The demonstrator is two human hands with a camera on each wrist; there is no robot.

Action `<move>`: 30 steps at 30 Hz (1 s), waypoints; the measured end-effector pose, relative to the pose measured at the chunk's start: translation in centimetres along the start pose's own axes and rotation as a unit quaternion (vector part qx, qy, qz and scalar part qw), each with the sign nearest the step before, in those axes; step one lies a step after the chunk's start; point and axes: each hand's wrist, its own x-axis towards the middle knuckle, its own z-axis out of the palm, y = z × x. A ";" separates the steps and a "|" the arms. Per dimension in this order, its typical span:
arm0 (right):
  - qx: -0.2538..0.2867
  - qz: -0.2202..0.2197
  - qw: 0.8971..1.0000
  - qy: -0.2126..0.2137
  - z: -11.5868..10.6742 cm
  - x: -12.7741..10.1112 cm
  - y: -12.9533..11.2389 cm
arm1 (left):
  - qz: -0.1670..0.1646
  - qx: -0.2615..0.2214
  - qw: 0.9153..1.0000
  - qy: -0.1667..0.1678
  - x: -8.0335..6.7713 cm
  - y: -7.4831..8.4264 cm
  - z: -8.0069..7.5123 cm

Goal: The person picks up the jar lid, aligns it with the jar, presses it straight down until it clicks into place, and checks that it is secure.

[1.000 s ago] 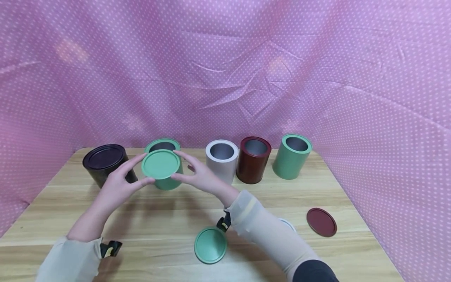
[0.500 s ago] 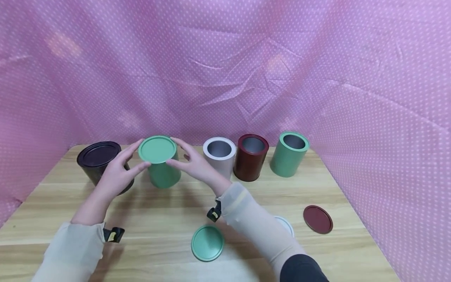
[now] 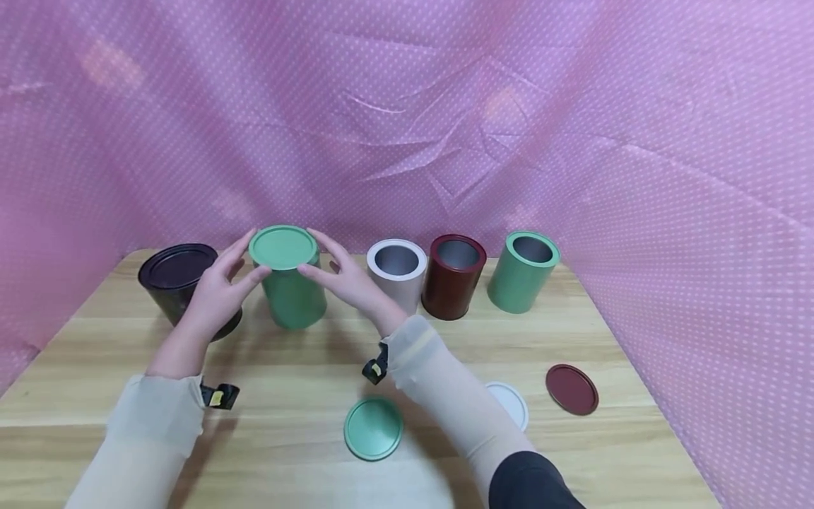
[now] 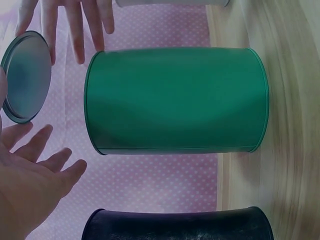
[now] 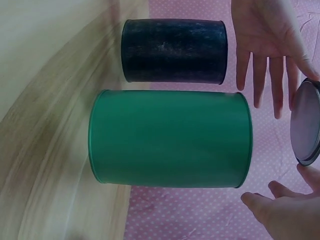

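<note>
A green lid is held level just above the open top of a green can standing at the back left of the wooden table. My left hand pinches the lid's left rim between thumb and forefinger. My right hand pinches the right rim the same way. In the left wrist view the lid hangs a short gap off the can's mouth, apart from it. The right wrist view shows the same gap between lid and can.
A lidded black can stands close to the left of the green can. To the right stand open white, dark red and green cans. Loose green, white and dark red lids lie near the front. Pink dotted cloth surrounds the table.
Both hands carried the green lid up and back, from tilted in front of the green can to level over its mouth.
</note>
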 end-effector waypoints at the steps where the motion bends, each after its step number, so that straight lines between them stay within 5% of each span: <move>1: 0.000 -0.001 1.000 0.002 -0.1 0.1 0.0 | 0.002 -0.003 1.000 -0.001 0.1 0.0 0.1; 30: -0.010 0.026 1.000 0.005 0.3 2.4 2.1 | -0.032 -0.014 0.999 -0.027 1.8 -3.1 0.7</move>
